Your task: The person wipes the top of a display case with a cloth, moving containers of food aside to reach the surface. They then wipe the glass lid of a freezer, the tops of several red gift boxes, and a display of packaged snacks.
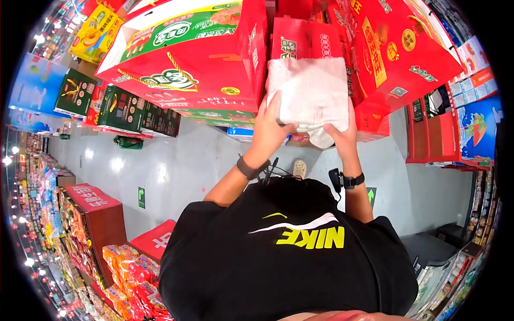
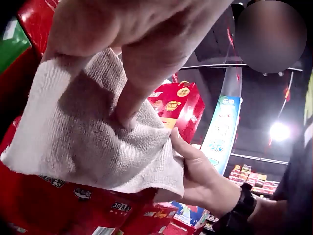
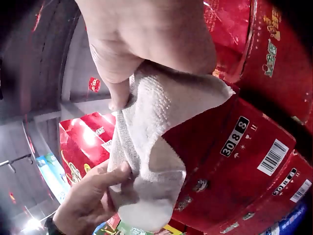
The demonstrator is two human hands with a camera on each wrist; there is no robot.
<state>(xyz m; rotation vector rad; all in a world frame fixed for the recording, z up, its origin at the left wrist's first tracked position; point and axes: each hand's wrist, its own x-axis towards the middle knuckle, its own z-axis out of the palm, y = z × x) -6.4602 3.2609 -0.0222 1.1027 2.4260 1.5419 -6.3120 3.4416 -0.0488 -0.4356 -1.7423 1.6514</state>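
A folded white towel (image 1: pixel 313 91) is held between both hands, with its near end drooping in a loose flap. My left hand (image 1: pixel 271 125) grips its left edge, the thumb pressing on top of the fabric. On the opposite edge, my right hand (image 1: pixel 344 134) pinches the cloth, thumb uppermost. The left wrist view shows the towel (image 2: pixel 93 127) creased under the left thumb. Behind and below it in the right wrist view are stacked red cartons (image 3: pixel 210 156) with barcodes. Fingers beneath the cloth are mostly hidden.
Large red gift boxes stand left (image 1: pixel 214 75) and right (image 1: pixel 401 59) of the towel. Green boxes (image 1: pixel 120 109) lie farther left. A red-topped display stand (image 1: pixel 93 208) and orange snack packets (image 1: pixel 128 267) are at lower left. Grey floor (image 1: pixel 187 155) runs between the displays.
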